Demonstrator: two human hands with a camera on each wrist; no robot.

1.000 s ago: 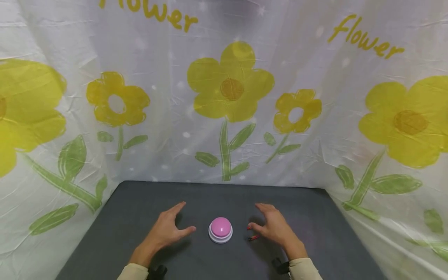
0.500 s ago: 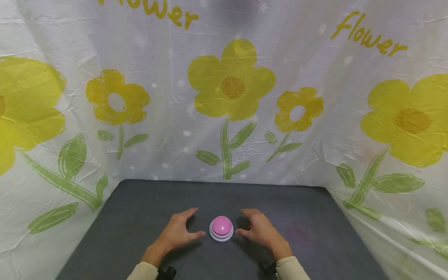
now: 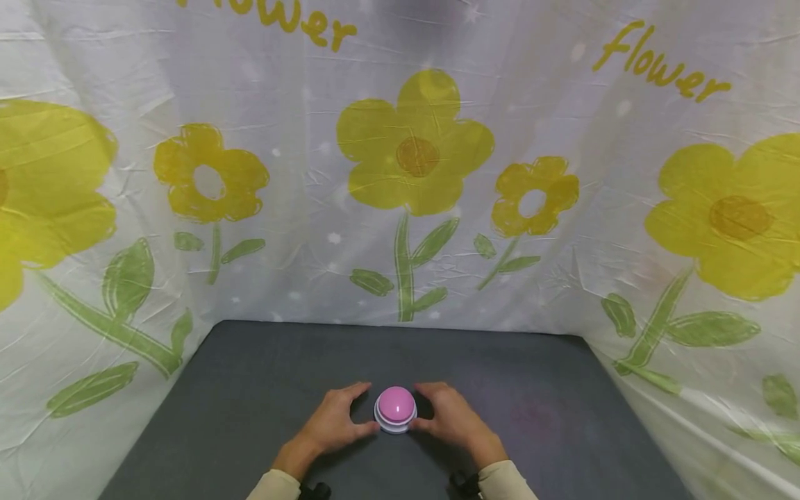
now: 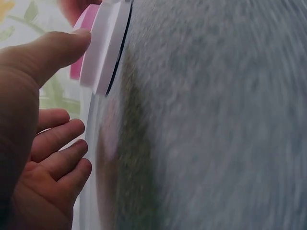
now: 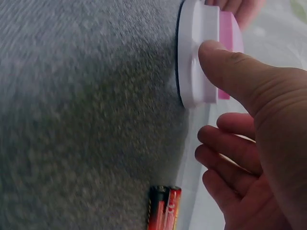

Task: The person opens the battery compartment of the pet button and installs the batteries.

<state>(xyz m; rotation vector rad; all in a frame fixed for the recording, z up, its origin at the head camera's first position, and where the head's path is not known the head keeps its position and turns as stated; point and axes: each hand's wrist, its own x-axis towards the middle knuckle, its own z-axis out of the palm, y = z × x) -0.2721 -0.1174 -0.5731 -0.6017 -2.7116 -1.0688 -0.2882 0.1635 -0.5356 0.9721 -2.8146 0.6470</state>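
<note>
A round push button with a pink dome and white base [image 3: 396, 405] sits on the dark grey table [image 3: 281, 361]. My left hand [image 3: 332, 421] is beside it on the left, thumb and fingers spread apart, the thumb tip right at the base. Mirroring it from the right, my right hand [image 3: 455, 421] has its thumb overlapping the edge of the base. In the left wrist view the thumb [image 4: 62, 45] crosses in front of the base. The right wrist view has the thumb [image 5: 225, 62] against the white side, other fingers loosely bent behind.
Two red and black batteries [image 5: 164, 211] lie side by side on the table near my right hand; in the head view the hand hides them. A white curtain [image 3: 300, 264] printed with yellow flowers encloses the table at the back and both sides.
Both hands have moved inward from either side, closing the gap to the push button. The button stays in place; the batteries have gone out of sight behind my right hand in the head view.
</note>
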